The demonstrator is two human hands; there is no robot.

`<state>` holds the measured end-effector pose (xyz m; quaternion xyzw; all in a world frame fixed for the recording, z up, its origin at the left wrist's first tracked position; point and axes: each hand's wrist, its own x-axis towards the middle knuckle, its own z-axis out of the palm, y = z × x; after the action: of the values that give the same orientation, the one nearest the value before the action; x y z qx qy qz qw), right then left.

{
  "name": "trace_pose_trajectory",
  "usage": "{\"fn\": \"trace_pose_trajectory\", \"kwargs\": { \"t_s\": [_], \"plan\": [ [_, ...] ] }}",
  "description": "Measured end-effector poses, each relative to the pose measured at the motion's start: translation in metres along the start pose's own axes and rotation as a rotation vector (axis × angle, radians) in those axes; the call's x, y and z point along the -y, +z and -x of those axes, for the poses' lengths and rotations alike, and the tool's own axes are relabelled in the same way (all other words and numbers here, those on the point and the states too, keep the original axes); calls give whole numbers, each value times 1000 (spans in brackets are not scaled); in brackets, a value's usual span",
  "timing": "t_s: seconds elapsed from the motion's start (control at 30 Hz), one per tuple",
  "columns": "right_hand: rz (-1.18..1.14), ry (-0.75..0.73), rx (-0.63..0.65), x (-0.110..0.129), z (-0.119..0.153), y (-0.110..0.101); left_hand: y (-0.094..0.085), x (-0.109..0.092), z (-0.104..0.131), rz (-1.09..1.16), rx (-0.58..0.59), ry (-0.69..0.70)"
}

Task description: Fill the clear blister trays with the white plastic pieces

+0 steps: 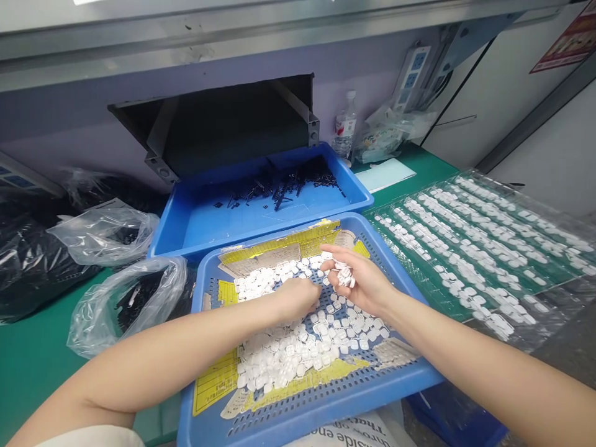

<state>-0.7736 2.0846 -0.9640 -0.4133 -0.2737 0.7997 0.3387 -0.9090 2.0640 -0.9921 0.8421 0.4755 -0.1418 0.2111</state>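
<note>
Many small white square pieces (279, 360) lie in a blue perforated basket (395, 254) lined with yellow and grey paper. Over the middle of the basket is my left hand (298, 299), its fingers curled down among the pieces; what they hold, if anything, is hidden. Just to its right, my right hand (356, 276) is turned palm up, with its fingers bent round a small heap of white pieces (343, 273).
Behind the basket, a blue tray (214, 226) holds black parts. Rows of white pieces (465, 242) lie on clear plastic at the right. Plastic bags (107, 233) stand at the left, and a bottle (345, 127) stands at the back.
</note>
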Motion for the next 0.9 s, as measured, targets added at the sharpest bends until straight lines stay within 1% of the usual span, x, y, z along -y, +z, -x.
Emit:
{"fn": "trace_pose_trajectory", "kwargs": {
  "t_s": [0.07,0.1,0.17,0.23,0.3,0.33,0.37,0.43,0.5,0.53,0.57,0.6,0.63,0.67,0.7,0.73,0.77,0.8,0.83,0.9],
  "plan": [
    [5,23,-92,1,-1,1,-1,0,0,1,-10,-6],
    [8,31,-128,1,-1,1,-4,2,0,12,-19,-10],
    [16,39,-173,1,-3,1,-16,4,3,52,-57,-14],
    [28,66,-195,0,-4,0,-31,5,7,93,-124,-22],
    [41,134,-172,-2,-6,-1,-43,3,11,138,-237,-27],
    [46,177,-139,-4,-6,-1,-47,0,13,174,-312,-1],
    [46,219,-96,-5,-6,0,-49,-4,14,221,-389,55],
    [27,266,-12,-6,-5,2,-48,-11,16,330,-510,241],
    [-13,251,37,-6,-3,4,-47,-15,17,413,-562,429],
    [-33,229,45,-5,-2,5,-47,-16,18,443,-591,480],
    [-48,206,49,-4,-1,5,-47,-15,18,470,-637,490],
    [-57,189,54,-3,-1,5,-49,-12,18,486,-689,452],
    [-60,176,59,-1,-1,5,-50,-8,17,468,-713,358],
    [-61,166,63,0,0,4,-50,-2,16,420,-687,232],
    [-62,152,66,1,0,4,-49,3,14,353,-616,102],
    [-65,134,64,1,0,3,-47,9,11,278,-507,-8],
    [-71,111,59,2,-1,2,-42,14,8,209,-386,-85],
    [-79,85,52,2,-1,1,-36,17,4,158,-279,-129],
    [-85,60,45,2,-1,1,-30,19,1,128,-204,-150],
    [-90,17,37,2,-1,-1,-16,19,-4,87,-138,-188]
  ]
}}
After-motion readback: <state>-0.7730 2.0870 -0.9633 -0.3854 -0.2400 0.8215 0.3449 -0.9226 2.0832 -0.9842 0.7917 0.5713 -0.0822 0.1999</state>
